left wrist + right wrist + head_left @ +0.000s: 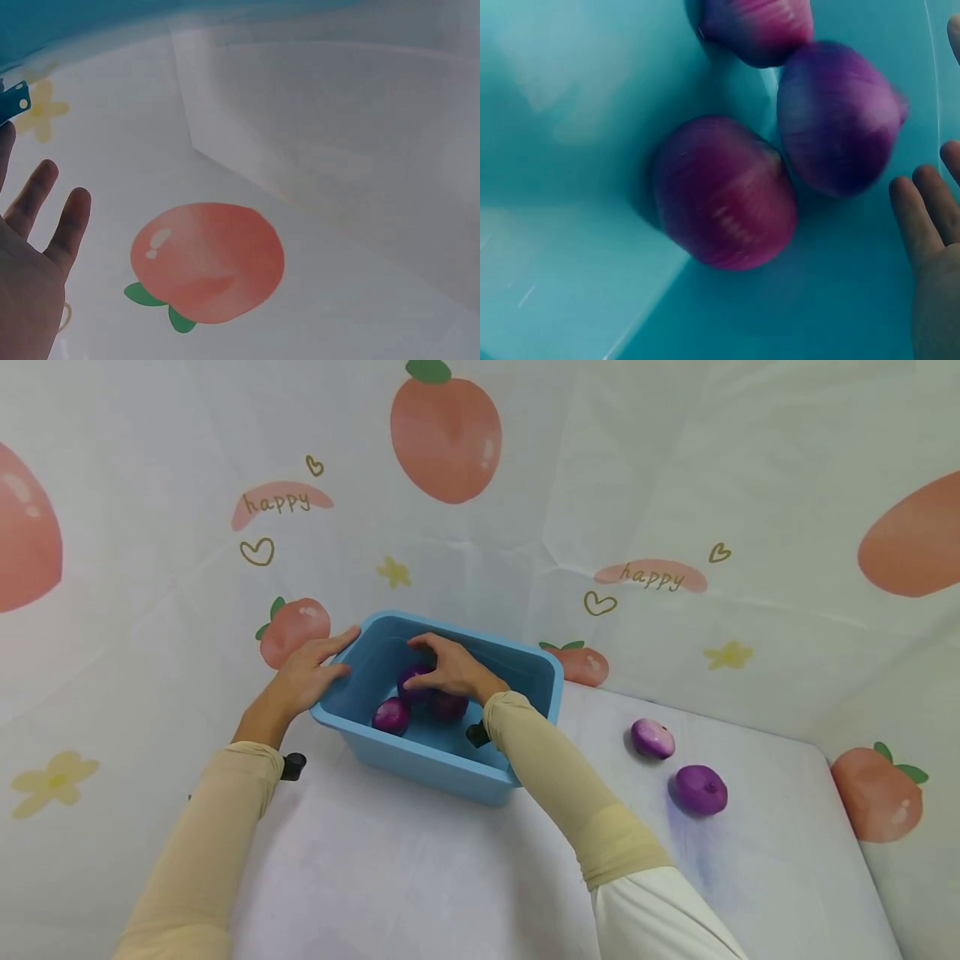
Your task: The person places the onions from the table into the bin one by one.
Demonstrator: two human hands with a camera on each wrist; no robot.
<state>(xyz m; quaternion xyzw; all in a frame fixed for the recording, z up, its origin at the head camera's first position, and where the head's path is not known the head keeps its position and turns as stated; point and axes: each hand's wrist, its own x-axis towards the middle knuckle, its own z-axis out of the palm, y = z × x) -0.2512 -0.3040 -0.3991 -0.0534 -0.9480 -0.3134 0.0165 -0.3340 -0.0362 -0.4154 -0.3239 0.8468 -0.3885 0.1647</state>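
A light-blue plastic tub (427, 768) holds three purple onions: one at the front left (391, 717), another behind it (412, 682), and a third (450, 707) partly under my right hand (456, 670). That hand reaches inside over the onions, thumb and fingers spread. In the right wrist view its fingers (915, 217) are apart from the nearest onion (840, 120), with no onion in its grasp. My left hand (300, 675) is at the tub's left rim, fingers extended. The left wrist view shows its fingers (69, 229) straight and spread, with a blurred blue part of the tub above.
Right of the tub, a pale-and-purple onion (652, 739) and a darker purple onion (701, 790) lie on the white cloth (420, 877). A fruit-printed white sheet (495, 552) rises close behind the tub. Dark wrist cameras sit under both wrists.
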